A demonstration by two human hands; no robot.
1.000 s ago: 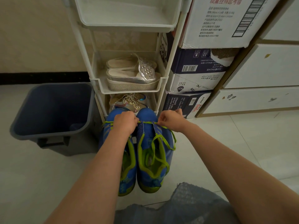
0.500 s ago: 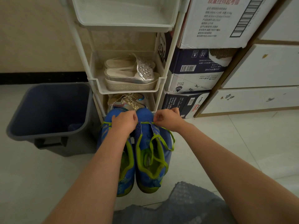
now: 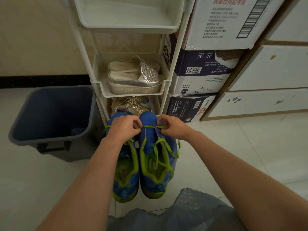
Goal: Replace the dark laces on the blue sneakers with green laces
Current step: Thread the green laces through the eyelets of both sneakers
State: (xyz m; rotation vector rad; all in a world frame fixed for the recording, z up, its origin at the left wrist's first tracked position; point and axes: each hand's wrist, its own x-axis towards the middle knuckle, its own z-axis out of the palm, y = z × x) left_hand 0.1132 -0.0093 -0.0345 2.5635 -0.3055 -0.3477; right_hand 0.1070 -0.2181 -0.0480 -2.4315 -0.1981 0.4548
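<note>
Two blue sneakers with lime-green trim stand side by side on the floor, toes pointing away from me: the left sneaker (image 3: 125,177) and the right sneaker (image 3: 155,165). A green lace (image 3: 164,152) runs across the lowest eyelets of the right sneaker near its toe, and its loose ends trail over the tongue and the right side. My left hand (image 3: 123,127) pinches the lace at the left of that row. My right hand (image 3: 173,126) pinches it at the right. No dark lace is visible.
A white shoe rack (image 3: 100,84) stands just beyond the toes, holding silver sandals (image 3: 135,75) and glittery shoes below. A dark bin (image 3: 50,114) sits left of the sneakers. Stacked cartons (image 3: 200,77) and white drawers (image 3: 266,100) are to the right. My knee (image 3: 175,212) is at the bottom.
Both hands stay at the toe end of the right sneaker, drawn a little closer together on the lace. The view has shifted slightly.
</note>
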